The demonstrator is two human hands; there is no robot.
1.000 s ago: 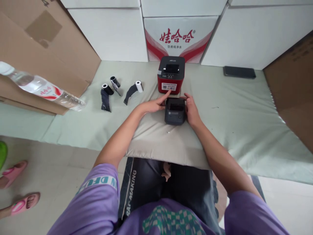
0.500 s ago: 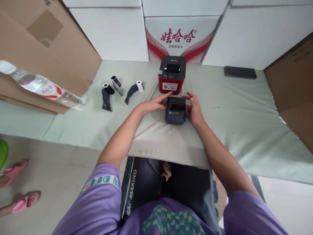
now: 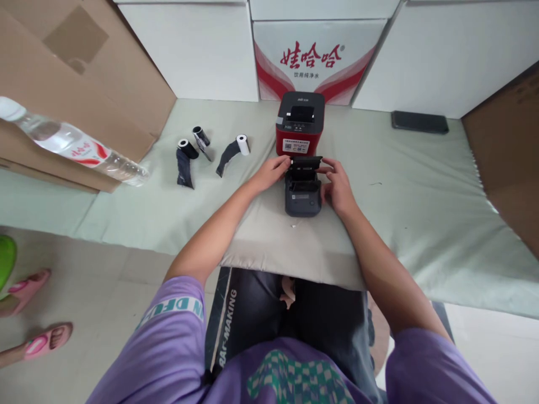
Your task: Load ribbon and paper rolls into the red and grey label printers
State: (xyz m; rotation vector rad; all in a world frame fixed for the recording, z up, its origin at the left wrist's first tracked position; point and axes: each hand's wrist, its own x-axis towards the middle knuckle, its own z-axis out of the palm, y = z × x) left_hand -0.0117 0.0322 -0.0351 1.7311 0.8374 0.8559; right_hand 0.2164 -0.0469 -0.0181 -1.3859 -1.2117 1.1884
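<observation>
Cover-opening appeared in hand: the left hand (image 3: 270, 172) met the raised cover (image 3: 306, 166) of the black compact printer (image 3: 302, 205), clamping indeterminable; the right hand (image 3: 341, 188) stood grip apart. Steady cover support likely required next.

White-and-red cardboard box (image 3: 318, 62) at the bench's (image 3: 421, 207) far edge: red "娃哈哈" with ®, "饮用纯净水" below. Clear plastic bottle (image 3: 90, 151), left end: "娃哈哈" again. Boxy red-and-black printer (image 3: 300, 130), near far edge: QR sticker (image 3: 295, 146), print too small. Purple fabric sleeve (image 3: 166, 336): "N DFU", partial. Dark fabric trouser leg (image 3: 248, 314): "MAKING", start unclear.
</observation>
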